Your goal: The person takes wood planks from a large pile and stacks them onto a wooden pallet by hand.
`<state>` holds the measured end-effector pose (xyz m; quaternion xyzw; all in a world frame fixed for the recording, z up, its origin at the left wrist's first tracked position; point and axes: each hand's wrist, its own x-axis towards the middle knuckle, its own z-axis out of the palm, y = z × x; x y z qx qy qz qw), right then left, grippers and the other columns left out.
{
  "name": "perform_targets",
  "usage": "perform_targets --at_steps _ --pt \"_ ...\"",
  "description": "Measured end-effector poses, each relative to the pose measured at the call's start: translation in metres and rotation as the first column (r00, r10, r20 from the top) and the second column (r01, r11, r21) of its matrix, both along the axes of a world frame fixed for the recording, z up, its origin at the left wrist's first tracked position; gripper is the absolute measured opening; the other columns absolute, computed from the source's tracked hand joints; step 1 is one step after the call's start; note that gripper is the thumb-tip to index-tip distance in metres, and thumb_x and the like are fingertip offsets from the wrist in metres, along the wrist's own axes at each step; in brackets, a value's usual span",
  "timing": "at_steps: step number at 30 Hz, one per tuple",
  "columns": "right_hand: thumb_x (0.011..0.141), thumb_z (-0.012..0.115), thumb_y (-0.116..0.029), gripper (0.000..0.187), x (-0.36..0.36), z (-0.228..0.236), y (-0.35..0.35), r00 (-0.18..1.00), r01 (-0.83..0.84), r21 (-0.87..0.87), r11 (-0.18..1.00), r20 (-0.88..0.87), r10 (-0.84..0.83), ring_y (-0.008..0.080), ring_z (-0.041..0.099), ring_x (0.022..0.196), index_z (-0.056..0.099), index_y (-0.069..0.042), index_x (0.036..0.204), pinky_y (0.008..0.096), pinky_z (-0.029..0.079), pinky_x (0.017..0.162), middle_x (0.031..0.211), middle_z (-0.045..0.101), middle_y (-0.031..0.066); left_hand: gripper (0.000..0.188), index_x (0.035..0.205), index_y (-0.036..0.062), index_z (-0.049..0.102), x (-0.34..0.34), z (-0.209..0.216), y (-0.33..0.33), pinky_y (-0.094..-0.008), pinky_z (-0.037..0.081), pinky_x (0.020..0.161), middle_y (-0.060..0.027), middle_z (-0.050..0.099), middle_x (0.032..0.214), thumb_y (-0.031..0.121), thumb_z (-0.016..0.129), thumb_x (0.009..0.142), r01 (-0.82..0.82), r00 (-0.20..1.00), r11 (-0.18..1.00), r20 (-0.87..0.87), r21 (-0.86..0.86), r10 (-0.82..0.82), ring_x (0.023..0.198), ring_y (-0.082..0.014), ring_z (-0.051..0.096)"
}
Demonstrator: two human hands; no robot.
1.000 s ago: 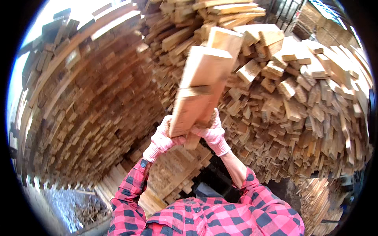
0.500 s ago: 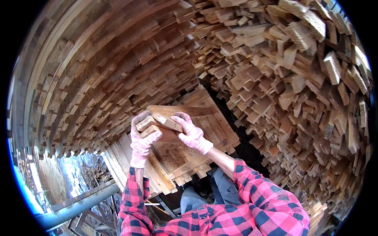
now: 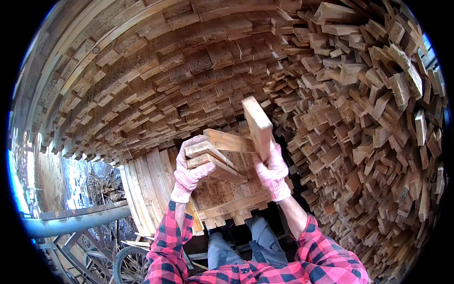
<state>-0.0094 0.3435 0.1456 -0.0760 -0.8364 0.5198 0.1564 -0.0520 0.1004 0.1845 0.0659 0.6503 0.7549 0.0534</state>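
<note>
My left hand [image 3: 190, 171], in a pink knit glove, grips a small bundle of short wooden boards [image 3: 218, 155] at their near ends. My right hand [image 3: 271, 171], gloved the same, holds one single wooden board [image 3: 257, 126] tilted upright, its far end pointing up toward the woodpile. Both hands are close together over a low stack of flat boards [image 3: 222, 199] in front of me. Red checked sleeves cover both forearms.
A tall wall of stacked cut wood [image 3: 156, 80] curves across the top and left. A rougher heap of board ends [image 3: 378, 123] fills the right. A grey metal pipe [image 3: 75, 221] and a cart wheel [image 3: 130, 265] lie at the lower left.
The view has dipped lower toward the low stack. My right hand has lifted one board out of the bundle and tilted it upright, while my left hand keeps the rest.
</note>
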Motion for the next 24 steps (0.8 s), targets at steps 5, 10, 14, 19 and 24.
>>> perform_targets --at_steps 5,10,14,19,24 --pt "0.077 0.084 -0.026 0.095 -0.051 -0.073 0.024 0.836 -0.538 0.032 0.842 0.144 0.529 0.0333 0.038 0.142 0.034 -0.028 0.158 0.0411 0.039 0.115 0.155 0.039 0.0138 0.077 0.133 0.0079 0.053 -0.006 -0.011 0.01 -0.0332 0.053 0.097 -0.0042 0.064 0.121 0.014 0.093 0.068 0.004 0.997 0.999 -0.079 0.051 0.0 0.113 -0.0152 0.062" --pt "0.08 0.081 -0.036 0.091 -0.088 -0.106 0.03 0.864 -0.463 0.397 0.793 0.003 0.503 0.0366 0.054 0.127 0.034 -0.027 0.157 0.0424 0.048 0.105 0.143 0.051 0.0171 0.075 0.137 0.0083 0.051 -0.019 -0.008 0.005 -0.0312 0.058 0.09 -0.0063 0.063 0.125 0.011 0.089 0.071 -0.035 0.999 0.992 -0.032 0.122 0.039 0.112 -0.0173 0.064" --pt "0.081 0.08 -0.036 0.096 -0.096 -0.072 0.005 0.785 -0.62 0.42 0.662 0.329 0.526 0.0386 0.057 0.117 0.024 -0.025 0.16 0.0458 0.05 0.097 0.132 0.059 0.0168 0.071 0.145 0.0114 0.048 0.0 -0.059 0.003 -0.0358 0.055 0.1 -0.0064 0.059 0.136 0.007 0.081 0.082 -0.379 0.924 0.85 0.097 0.367 0.37 0.12 -0.0203 0.061" --pt "0.084 0.078 -0.038 0.096 -0.07 -0.017 -0.052 0.739 -0.674 0.613 0.412 0.566 0.365 0.0338 0.065 0.104 0.018 -0.033 0.16 0.0481 0.055 0.085 0.121 0.063 0.0217 0.064 0.149 0.0072 0.04 0.018 -0.171 -0.061 -0.0375 0.052 0.104 -0.0119 0.062 0.133 0.013 0.071 0.093 -0.335 0.925 0.94 -0.21 -0.068 0.315 0.118 -0.0234 0.064" --pt "0.085 0.077 -0.044 0.096 -0.061 -0.09 -0.065 0.586 -0.639 0.371 0.674 0.802 0.113 0.0368 0.067 0.103 0.018 -0.033 0.16 0.0489 0.054 0.09 0.117 0.065 0.0257 0.076 0.148 -0.0004 0.036 0.011 -0.183 -0.034 -0.0348 0.05 0.105 -0.0137 0.06 0.136 0.037 0.073 0.093 -0.4 0.836 0.916 0.425 0.041 0.346 0.121 -0.0204 0.06"
